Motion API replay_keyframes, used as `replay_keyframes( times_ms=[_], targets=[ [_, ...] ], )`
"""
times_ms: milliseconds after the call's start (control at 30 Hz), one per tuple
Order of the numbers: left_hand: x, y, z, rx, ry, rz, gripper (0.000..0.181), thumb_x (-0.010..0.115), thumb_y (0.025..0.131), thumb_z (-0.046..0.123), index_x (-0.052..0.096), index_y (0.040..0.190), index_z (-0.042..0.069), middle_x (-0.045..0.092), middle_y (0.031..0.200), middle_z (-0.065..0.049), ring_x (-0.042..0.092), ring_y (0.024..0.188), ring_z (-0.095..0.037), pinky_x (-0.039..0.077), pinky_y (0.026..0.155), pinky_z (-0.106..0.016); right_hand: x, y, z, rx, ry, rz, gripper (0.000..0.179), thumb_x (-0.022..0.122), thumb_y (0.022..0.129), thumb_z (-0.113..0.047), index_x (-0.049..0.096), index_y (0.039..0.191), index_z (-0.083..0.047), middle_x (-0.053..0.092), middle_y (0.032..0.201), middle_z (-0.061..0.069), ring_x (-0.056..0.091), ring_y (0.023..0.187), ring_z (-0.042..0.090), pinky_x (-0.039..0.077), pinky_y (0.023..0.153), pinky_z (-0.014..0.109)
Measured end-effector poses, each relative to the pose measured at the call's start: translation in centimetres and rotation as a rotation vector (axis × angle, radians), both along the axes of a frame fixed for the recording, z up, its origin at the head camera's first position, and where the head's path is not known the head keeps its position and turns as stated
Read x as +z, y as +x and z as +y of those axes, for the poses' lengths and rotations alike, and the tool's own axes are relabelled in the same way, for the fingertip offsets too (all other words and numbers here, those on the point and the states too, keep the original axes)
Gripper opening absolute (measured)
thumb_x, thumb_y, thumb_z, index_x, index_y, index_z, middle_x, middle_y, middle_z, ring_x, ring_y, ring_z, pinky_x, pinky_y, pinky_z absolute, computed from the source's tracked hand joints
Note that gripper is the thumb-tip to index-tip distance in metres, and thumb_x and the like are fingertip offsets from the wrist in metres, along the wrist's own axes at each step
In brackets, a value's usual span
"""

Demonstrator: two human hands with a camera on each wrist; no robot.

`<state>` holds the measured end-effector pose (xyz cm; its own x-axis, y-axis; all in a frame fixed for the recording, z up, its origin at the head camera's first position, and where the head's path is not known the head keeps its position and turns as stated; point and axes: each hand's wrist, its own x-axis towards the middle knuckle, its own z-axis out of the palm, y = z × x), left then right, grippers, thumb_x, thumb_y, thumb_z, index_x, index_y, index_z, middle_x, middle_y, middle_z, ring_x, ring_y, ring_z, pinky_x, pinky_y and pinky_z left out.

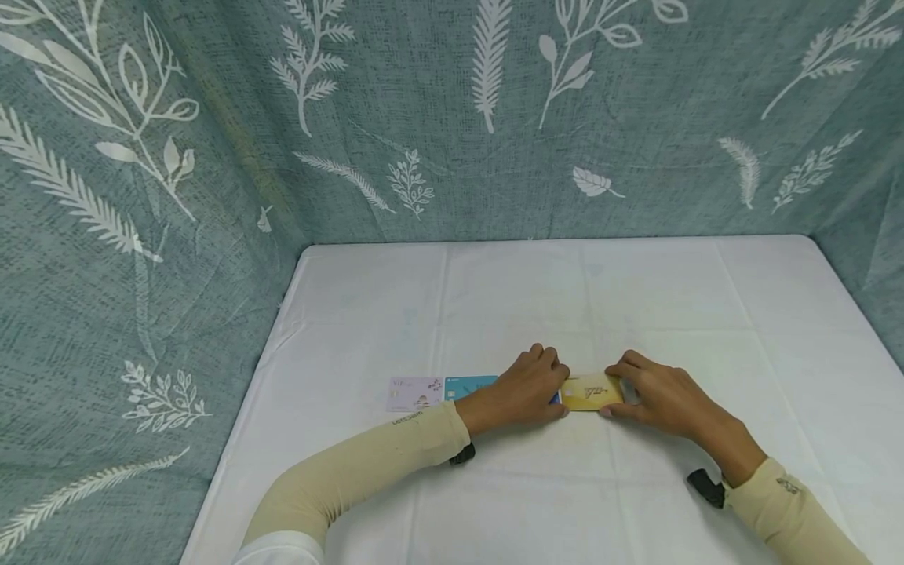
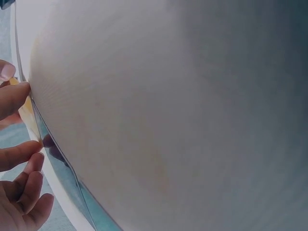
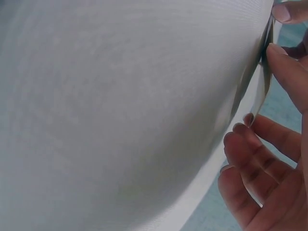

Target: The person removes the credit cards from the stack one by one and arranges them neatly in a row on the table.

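Observation:
Four flat plastic cards make a row on the white table. A pale purple VIP card (image 1: 415, 394) is at the left end and a teal card (image 1: 469, 384) beside it. My left hand (image 1: 526, 388) mostly covers a blue card (image 1: 555, 397), with thumb and fingers at its near and far edges. At the right end is a gold-yellow card (image 1: 588, 394). My right hand (image 1: 657, 396) pinches its right end between thumb and fingertips. In the right wrist view that card (image 3: 265, 89) looks slightly raised from the cloth.
A white cloth with fold creases covers the table (image 1: 494, 306). Teal curtains (image 1: 438, 118) with white leaf prints hang behind it and at the sides. Dark wrist-worn devices (image 1: 706, 488) show under the sleeved forearms.

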<state>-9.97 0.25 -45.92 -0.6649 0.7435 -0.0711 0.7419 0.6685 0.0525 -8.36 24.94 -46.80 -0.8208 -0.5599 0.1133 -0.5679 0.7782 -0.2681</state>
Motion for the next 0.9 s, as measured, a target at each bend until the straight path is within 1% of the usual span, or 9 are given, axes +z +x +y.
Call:
replay_keyframes(
  times_ms=[500,900],
  targets=[
    [-0.15,-0.12,0.02,-0.009,0.005,0.022,0.052,0.069,0.091,0.051,0.065,0.125,0.012,0.060,0.115,-0.004,0.048,0.096,-0.016,0.040,0.077,-0.025,0.10,-0.04,0.07,-0.008,0.021,-0.036,0.054,0.087,0.075,-0.042,0.072,0.113,-0.006,0.062,0.101,0.000,0.045,0.067,0.002,0.040,0.056,0.021],
    [-0.26,-0.14,0.02,-0.006,0.021,0.006,0.050,0.070,0.091,0.049,0.066,0.123,0.011,0.060,0.113,-0.005,0.048,0.096,-0.017,0.041,0.077,-0.026,0.01,0.02,-0.10,-0.018,0.035,-0.037,0.054,0.087,0.075,-0.043,0.072,0.112,-0.006,0.061,0.100,0.000,0.043,0.064,0.002,0.038,0.053,0.021]
  ],
)
